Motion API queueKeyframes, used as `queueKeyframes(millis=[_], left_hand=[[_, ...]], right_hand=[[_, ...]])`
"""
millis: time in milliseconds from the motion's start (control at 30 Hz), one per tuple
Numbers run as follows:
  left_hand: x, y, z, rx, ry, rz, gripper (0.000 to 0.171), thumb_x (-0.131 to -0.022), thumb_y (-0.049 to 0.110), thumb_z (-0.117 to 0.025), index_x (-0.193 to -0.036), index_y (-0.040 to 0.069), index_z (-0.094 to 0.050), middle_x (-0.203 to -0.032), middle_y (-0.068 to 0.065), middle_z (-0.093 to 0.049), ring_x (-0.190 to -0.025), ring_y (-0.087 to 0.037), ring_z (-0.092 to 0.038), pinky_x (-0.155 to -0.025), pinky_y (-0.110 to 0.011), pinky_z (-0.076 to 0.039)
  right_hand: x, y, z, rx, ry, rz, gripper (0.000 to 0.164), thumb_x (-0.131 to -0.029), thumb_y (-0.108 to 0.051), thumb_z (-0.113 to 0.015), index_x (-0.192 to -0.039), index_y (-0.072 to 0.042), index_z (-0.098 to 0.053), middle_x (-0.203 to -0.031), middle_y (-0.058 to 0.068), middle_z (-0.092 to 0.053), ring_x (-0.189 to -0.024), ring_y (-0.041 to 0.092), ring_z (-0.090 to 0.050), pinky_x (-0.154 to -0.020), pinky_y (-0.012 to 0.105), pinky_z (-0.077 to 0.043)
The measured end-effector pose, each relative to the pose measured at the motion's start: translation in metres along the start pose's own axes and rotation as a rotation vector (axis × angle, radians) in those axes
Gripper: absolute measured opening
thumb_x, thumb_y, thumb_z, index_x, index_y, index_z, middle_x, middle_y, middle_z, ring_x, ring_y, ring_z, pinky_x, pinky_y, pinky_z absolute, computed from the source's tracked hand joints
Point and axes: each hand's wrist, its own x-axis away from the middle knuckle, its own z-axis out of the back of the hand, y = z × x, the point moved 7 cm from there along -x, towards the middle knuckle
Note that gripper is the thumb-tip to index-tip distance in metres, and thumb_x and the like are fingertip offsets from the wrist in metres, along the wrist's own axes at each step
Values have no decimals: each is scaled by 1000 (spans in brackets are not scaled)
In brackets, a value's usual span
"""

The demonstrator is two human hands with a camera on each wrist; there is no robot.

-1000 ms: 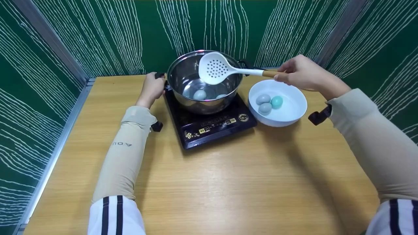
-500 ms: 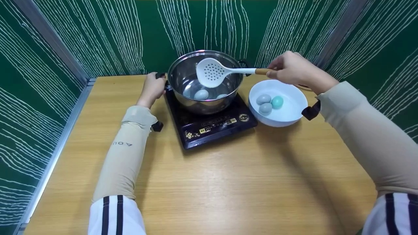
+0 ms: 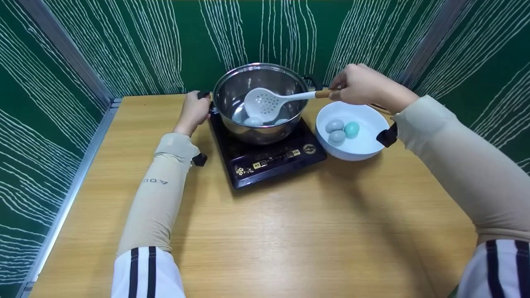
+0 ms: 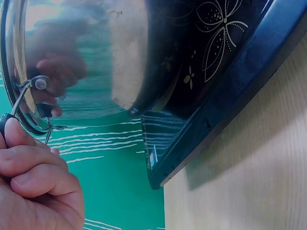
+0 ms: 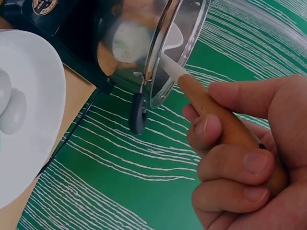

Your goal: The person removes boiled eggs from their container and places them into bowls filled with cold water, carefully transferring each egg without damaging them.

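My left hand (image 3: 193,109) grips the black side handle of a steel pot (image 3: 258,131); in the left wrist view its fingers (image 4: 43,179) curl round that handle. My right hand (image 3: 360,85) holds a white slotted skimmer (image 3: 265,104) by its wooden handle (image 5: 216,112), fingers wrapped round it. The skimmer's perforated head is tilted down inside the pot, overlapping a pale egg (image 3: 253,121). Part of a second pale egg (image 3: 281,121) shows beside it, the rest hidden by the pot's rim.
The pot stands on a black induction cooker (image 3: 273,161). Right of it is a white bowl (image 3: 374,142) with two grey-blue eggs (image 3: 334,126) and a turquoise egg (image 3: 351,129). All rest on a wooden table (image 3: 265,231) against green walls (image 3: 140,45) with white lines. A cord (image 5: 72,132) trails behind the bowl.
My right hand has moved left, and the skimmer's head has sunk from above the pot's opening down into it, close over the eggs. My left hand has stayed on the pot handle.
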Motion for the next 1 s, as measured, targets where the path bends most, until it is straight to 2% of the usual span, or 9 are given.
queueKeyframes(millis=[200,500,567,667,767,867,1000], left_hand=[[1,-1,0,-4,-7,15,15,-111,15,-40,-99,14,-49,-64,8,-48,-48,-6,-49,-46,-21,-34],[1,-1,0,-7,-11,9,17,-111,15,-40,-97,14,-49,-62,8,-47,-47,-6,-48,-46,-21,-34],[1,-1,0,-9,-7,12,15,-111,15,-40,-98,14,-49,-64,8,-47,-48,-6,-48,-46,-21,-35],[1,-1,0,-18,-4,4,16,-111,15,-40,-98,15,-49,-64,7,-48,-49,-6,-49,-47,-21,-35],[1,1,0,-23,0,-15,19,-111,15,-40,-94,15,-49,-62,7,-48,-48,-6,-49,-46,-21,-35],[0,0,0,-19,2,-19,19,-111,15,-40,-95,15,-48,-62,7,-48,-48,-7,-49,-46,-21,-35],[0,-1,-1,2,9,-10,14,-111,15,-41,-99,13,-49,-64,6,-47,-47,-6,-48,-45,-20,-36]], right_hand=[[-3,-9,0,35,-61,35,38,-107,-21,-63,-135,3,-72,-117,21,-73,-85,26,-57,-70,36,-45],[-11,-3,-5,-43,-187,-6,42,-109,-21,-61,-142,5,-65,-123,23,-70,-96,28,-58,-75,34,-49],[-14,-2,-7,-75,-208,-21,42,-109,-21,-62,-143,5,-65,-115,19,-71,-92,26,-57,-73,33,-48],[-16,0,-9,-127,-237,-39,41,-110,-22,-61,-142,3,-66,-96,9,-69,-75,18,-52,-64,29,-44],[-18,1,-11,-185,-272,-56,42,-110,-22,-61,-143,3,-65,-79,-1,-61,-59,11,-42,-55,26,-37],[-17,3,-13,-240,-302,-79,42,-110,-22,-60,-143,2,-64,-74,-4,-59,-53,8,-39,-51,25,-35],[-16,4,-15,-296,-323,-107,36,-111,-22,-58,-137,0,-68,-73,-5,-58,-50,7,-36,-49,24,-33]])
